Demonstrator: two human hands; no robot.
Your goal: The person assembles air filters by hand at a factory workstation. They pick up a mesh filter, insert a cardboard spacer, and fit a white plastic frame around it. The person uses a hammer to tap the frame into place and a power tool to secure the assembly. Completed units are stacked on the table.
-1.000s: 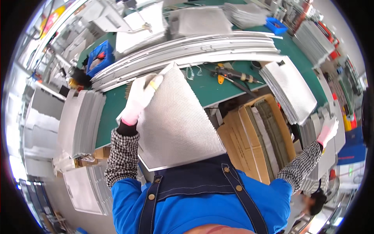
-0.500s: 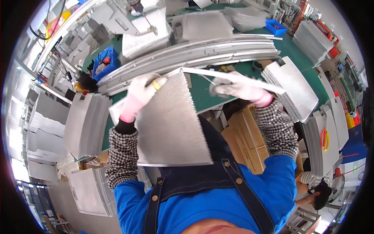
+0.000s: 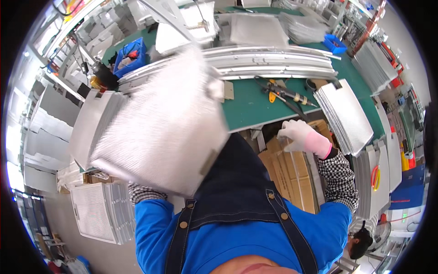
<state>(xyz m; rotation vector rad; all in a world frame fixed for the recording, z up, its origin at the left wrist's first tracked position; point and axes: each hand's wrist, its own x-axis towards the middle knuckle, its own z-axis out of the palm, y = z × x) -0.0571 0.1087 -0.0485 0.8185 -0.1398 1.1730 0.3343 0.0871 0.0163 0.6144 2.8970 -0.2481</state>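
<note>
In the head view, the only one I have, a mesh panel [image 3: 159,128] fills much of the left half, tilted in front of the apron [image 3: 242,196] and partly overlapping the left stack [image 3: 91,130]. It is blurred, which I read as motion. The left sleeve [image 3: 147,193] passes beneath it; the left hand is hidden, save perhaps a pale patch at the far right edge, so I cannot tell how its fingers are set, though I presume they steady the panel from behind. The right hand [image 3: 299,134], gloved, hangs above the box [image 3: 284,168], its fingers loosely curled, a gap left to the thumb, apparently empty. On the table [image 3: 246,112], the tool [image 3: 288,94] lies near this hand, probably for ready reach; the strips [image 3: 273,61] run lengthwise, presumably because they are long; the right stack [image 3: 346,118] is layered flat, likely to save room.
</note>
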